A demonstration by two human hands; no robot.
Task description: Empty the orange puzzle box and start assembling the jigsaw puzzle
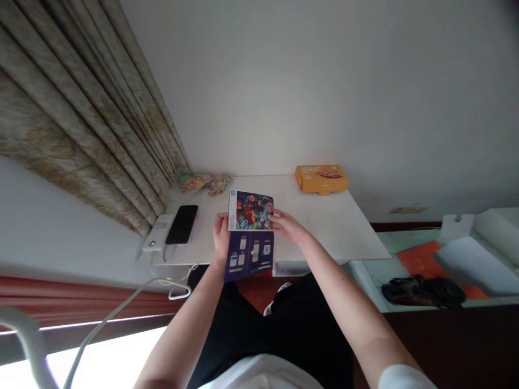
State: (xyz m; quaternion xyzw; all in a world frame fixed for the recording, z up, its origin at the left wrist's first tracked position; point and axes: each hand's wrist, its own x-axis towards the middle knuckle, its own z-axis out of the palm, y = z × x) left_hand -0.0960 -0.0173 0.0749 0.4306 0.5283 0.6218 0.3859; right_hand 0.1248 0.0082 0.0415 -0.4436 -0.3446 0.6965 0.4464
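Gripping an unfolded leaflet (250,237) by its left edge in the head view, the left hand (221,235) is closing its curled fingers and thumb on the paper. The right hand (287,224) is holding the opposite edge, its fingers lying over the printed side; how firmly it is pinching, I cannot tell. The leaflet is hanging over the near edge of a white table (324,232), its upper panel showing a colourful illustration and its lower purple panel showing small device pictures.

Left of the left hand, a dark-screened phone (182,224) is lying just beside a white flat object (156,232). Behind them, clear bags of colourful pieces (190,182) are resting near the patterned curtain (101,108). Beyond the right hand, an orange box (322,179) is sitting at the table's far edge, near the wall. Farther right, a dark object (424,292) is lying partly over an orange sheet (419,258).
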